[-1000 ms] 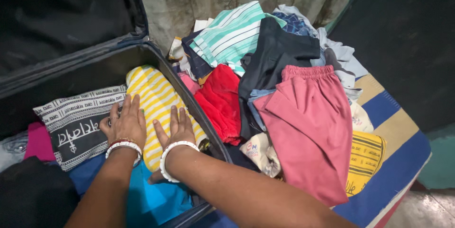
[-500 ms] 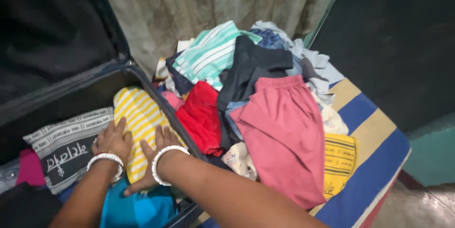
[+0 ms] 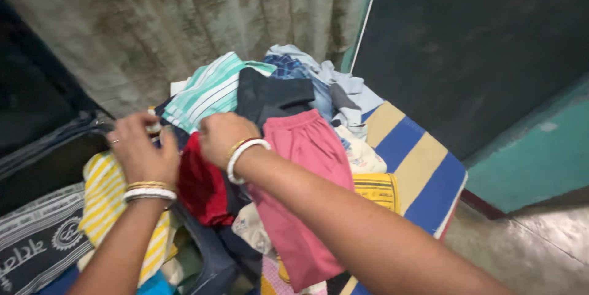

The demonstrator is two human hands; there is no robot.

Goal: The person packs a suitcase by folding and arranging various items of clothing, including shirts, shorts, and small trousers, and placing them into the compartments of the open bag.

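**Both hands up at the clothes pile**

Head view, the only one I've got: my left hand (image 3: 140,155) hovers over the edge of the open suitcase (image 3: 208,264), fingers curled loosely near the teal striped shirt (image 3: 205,89). It's blurry, so I can't tell if that grip actually has hold of anything. My right hand (image 3: 222,137) sits on the heap where the red garment (image 3: 199,187) meets the dark navy top (image 3: 270,95); fingers are bent down into the cloth, but whether they've pinched something I can't say. The pink shorts (image 3: 300,191) lie just beside my right wrist, draped over the pile. The yellow striped shirt (image 3: 104,200) is in the suitcase under my left forearm, next to a black and white printed cloth (image 3: 30,246). The pile rests on a blue and tan striped bed (image 3: 423,172).
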